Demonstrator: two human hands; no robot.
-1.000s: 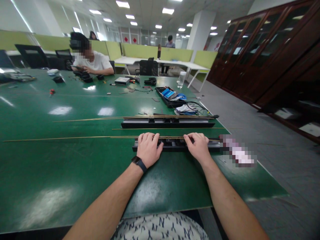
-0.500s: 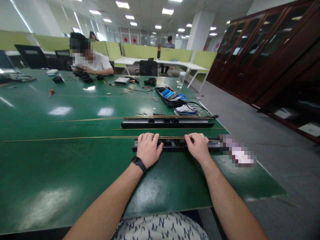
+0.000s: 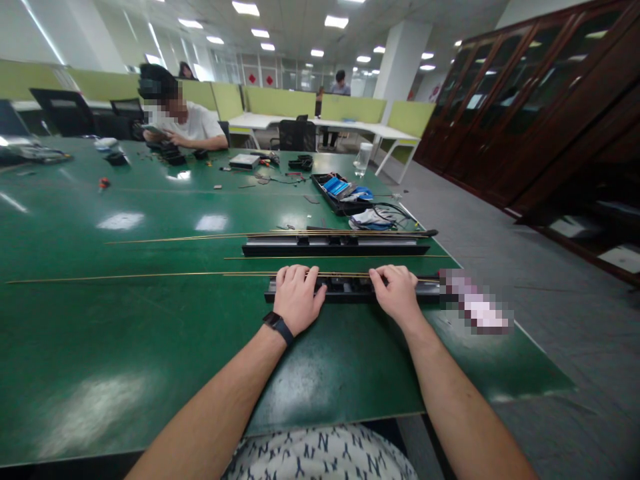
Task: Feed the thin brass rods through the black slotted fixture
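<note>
In front of me a long black and silver rail lies across the green table, with thin brass-coloured rods along its far side and reaching far to the left. My left hand, a dark watch on its wrist, lies over the rail's left part. Its fingers bend over the far edge and its thumb rests on the near side. My right hand is closed over the right part, thumb and forefinger pinched at the rods. The undersides of both hands are hidden.
A second rail with rods on it lies beyond, and a single rod between. Farther back are a black tray of blue items, cables, and a clear cup. A person in white sits across the table.
My hands, the rail and the rods stay where they were. Across the table, the seated person's head and hands have shifted slightly.
</note>
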